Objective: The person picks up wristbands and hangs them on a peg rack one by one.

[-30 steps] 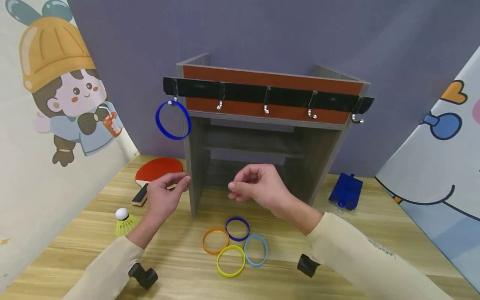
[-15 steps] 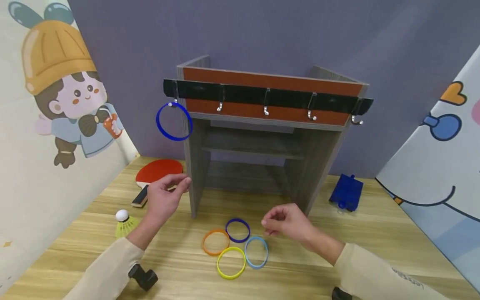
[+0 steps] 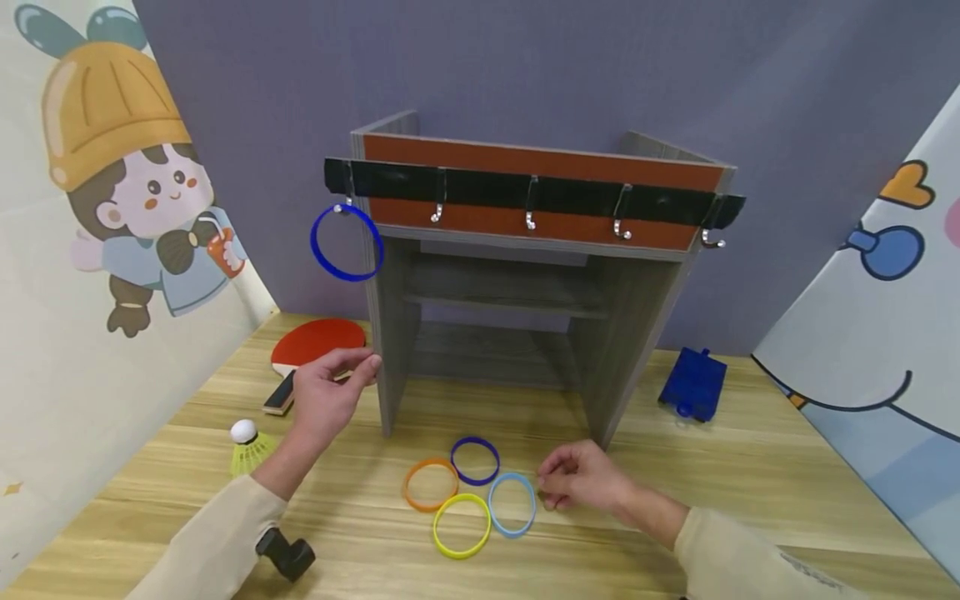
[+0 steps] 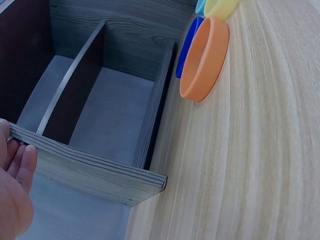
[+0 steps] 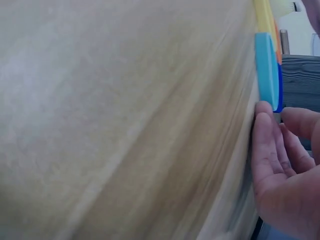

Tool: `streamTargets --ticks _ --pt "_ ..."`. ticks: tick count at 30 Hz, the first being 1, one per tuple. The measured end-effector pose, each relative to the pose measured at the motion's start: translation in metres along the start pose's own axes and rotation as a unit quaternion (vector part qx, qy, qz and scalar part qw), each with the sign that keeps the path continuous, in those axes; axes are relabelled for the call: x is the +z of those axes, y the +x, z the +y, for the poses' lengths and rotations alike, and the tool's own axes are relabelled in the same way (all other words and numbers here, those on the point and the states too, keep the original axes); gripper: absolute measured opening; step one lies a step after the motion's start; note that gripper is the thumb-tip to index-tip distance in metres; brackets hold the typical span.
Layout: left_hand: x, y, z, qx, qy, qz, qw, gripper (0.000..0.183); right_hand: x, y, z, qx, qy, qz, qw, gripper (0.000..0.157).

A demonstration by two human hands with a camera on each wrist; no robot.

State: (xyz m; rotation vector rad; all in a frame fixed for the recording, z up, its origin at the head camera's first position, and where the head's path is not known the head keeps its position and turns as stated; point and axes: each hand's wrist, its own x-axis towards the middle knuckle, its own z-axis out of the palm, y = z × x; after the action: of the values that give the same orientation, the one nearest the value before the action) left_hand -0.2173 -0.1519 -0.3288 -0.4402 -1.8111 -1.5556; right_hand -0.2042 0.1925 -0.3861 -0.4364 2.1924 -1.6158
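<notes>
ring in light blue (image 5: 266, 67) lies on the wooden table (image 3: 360, 550), right at the fingertips of the person's right hand (image 3: 588, 479); my right wrist view puts them at its near edge, and i cannot tell whether they touch. that hand's fingers are loosely bent, only a narrow gap between them and the thumb, and i see nothing gripped. on its far side i have a yellow ring (image 3: 462, 554), a dark blue ring (image 3: 475, 482) and an orange ring (image 4: 215, 65) grouped close together. the left hand (image 3: 326, 400) is at the cabinet's side panel (image 3: 395, 333), fingers half curled, thumb near forefinger, holding nothing; contact there i cannot make out. above it, well apart, a bright blue ring (image 3: 348, 277) hangs on the leftmost hook (image 3: 348, 198).
</notes>
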Motion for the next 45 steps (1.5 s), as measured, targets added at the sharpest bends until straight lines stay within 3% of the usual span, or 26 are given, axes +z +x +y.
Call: streamTargets --ticks 8,16,27,35,45 --pt "-0.001 0.0 -0.001 -0.012 -0.003 0.002 0.9999 0.009 0.003 0.009 0.001 0.015 -0.016 -0.015 1.0 0.02" --pt "-0.001 0.0 -0.002 -0.012 0.0 0.001 0.9999 0.008 0.009 0.019 -0.005 -0.02 -0.071 -0.017 0.997 0.019" --pt "-0.001 0.001 -0.004 -0.005 -0.015 -0.007 0.9998 0.008 0.012 0.022 -0.003 -0.022 -0.115 -0.012 0.993 0.012" --pt "-0.001 0.0 -0.004 -0.02 -0.018 -0.003 0.9996 0.008 0.006 0.017 0.003 -0.031 -0.085 0.014 0.996 0.008" --pt "-0.001 0.001 -0.002 -0.014 -0.007 -0.001 0.9999 0.008 -0.014 0.001 0.002 -0.003 0.031 -0.012 0.999 0.02"
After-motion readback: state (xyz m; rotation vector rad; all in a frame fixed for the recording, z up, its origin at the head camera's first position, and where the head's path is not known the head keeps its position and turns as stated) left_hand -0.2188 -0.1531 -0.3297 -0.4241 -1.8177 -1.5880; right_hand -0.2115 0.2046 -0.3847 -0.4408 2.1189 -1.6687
